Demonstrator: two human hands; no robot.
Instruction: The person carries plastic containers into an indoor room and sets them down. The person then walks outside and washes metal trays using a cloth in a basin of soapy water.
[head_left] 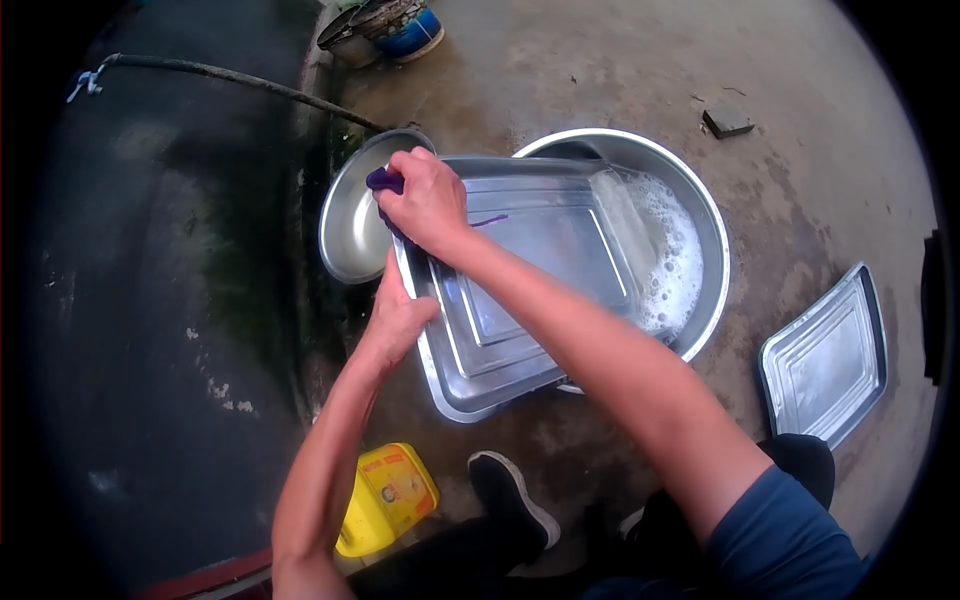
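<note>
Tray: the large metal tray [550, 240] slants across the round basin [715, 240], its far right end down inside by the white suds [675, 265] and its left end sticking out past the rim.
Left hand: the left hand [400, 318] grips the metal tray at its left edge, thumb over the rim.
Right hand: the right hand [428, 198] is closed on a purple cloth [384, 181], pressed against the upper left corner of the metal tray.
Bowl: a smaller metal bowl [350, 225] sits just left of that corner, partly hidden by the tray and hands.
Wet ground, right side: a second tray [828, 360] lies well apart from the basin; a grey block [728, 122] is farther up.
Wet ground, near the feet: a yellow container [392, 495] stands left of a dark shoe [508, 492].
Top left: a long hose-like piece [240, 82] reaches towards the bowl, below a blue bucket [412, 38].
</note>
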